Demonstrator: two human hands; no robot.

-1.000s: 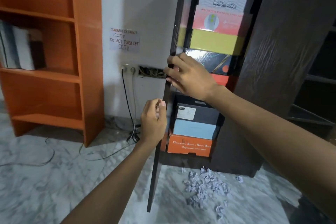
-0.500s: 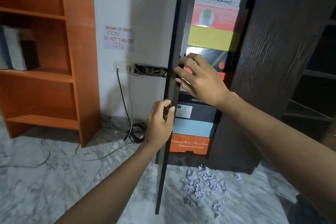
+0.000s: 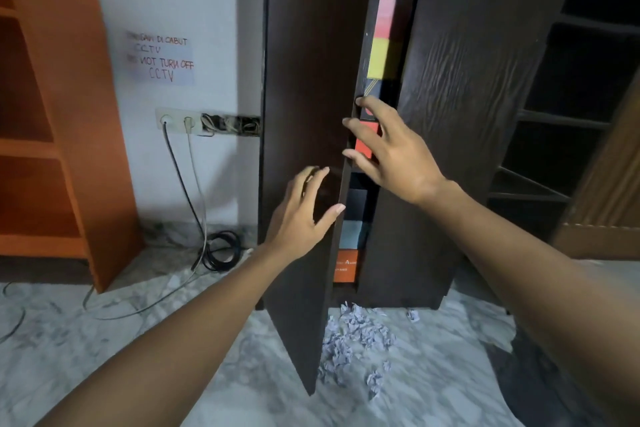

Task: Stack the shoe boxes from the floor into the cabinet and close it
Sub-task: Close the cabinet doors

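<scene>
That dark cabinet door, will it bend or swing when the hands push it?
The cabinet door is a tall flat wooden panel, so it probably stays stiff and swings on its hinge. The left hand lies flat on its face, which suggests an easy push. The right hand is by the narrow gap, so its fingers could get pinched.

A paper note (image 3: pixel 160 61) taped to the white wall, left of the cabinet, carries handwritten lines: "DI CABUT", "CCTV", "NOT TURN OFF", "CCTV". Its first word is blurred. The orange box (image 3: pixel 345 266) low in the door gap has white lettering too small to read.
</scene>
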